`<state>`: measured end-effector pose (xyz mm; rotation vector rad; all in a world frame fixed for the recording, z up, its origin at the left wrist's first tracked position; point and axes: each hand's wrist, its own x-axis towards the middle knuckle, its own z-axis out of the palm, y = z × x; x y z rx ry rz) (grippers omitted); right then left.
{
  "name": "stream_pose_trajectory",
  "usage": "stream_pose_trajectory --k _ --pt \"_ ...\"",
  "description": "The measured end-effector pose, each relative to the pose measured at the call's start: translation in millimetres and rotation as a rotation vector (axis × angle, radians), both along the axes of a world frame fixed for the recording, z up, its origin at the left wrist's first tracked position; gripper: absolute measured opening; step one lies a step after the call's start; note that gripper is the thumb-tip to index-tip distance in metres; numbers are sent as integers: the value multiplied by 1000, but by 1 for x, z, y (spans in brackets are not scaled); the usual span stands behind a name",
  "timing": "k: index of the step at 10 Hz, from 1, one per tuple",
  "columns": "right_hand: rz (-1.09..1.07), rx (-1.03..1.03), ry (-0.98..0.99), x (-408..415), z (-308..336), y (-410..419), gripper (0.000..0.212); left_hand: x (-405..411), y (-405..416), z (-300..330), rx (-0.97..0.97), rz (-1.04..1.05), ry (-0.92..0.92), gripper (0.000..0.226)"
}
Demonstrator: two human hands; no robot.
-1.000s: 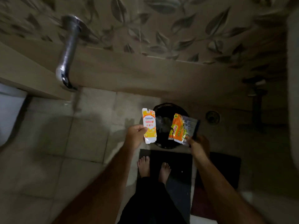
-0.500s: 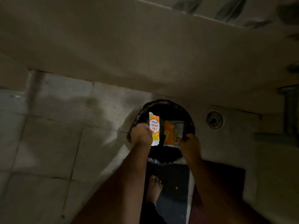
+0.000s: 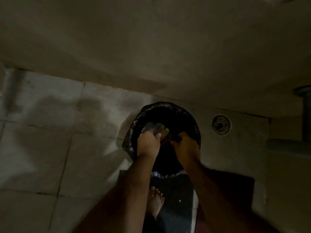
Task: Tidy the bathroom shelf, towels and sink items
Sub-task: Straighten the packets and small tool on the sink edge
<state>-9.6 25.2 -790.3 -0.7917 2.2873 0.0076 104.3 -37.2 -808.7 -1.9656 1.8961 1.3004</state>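
- Both hands are down in the mouth of the bin, which has a black bag in it. This looks like the throw-away step of the tidy-up.
- The left hand has its grip curled on a crumpled wrapper, low inside the bin.
- The right hand is curled too, but it is too dark to tell what it holds.
- Next, the fingers likely need to let go so the rubbish drops in.
- The bin stands on a pale tile floor, by the wall.
- A round drain is near it, and a dark mat lies under a bare foot.
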Motion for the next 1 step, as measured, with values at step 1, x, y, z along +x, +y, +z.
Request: stream_pose_trajectory --k 1 --pt "63 -17 5 10 46 -1 38 16 6 48 -65 -67 81 37"
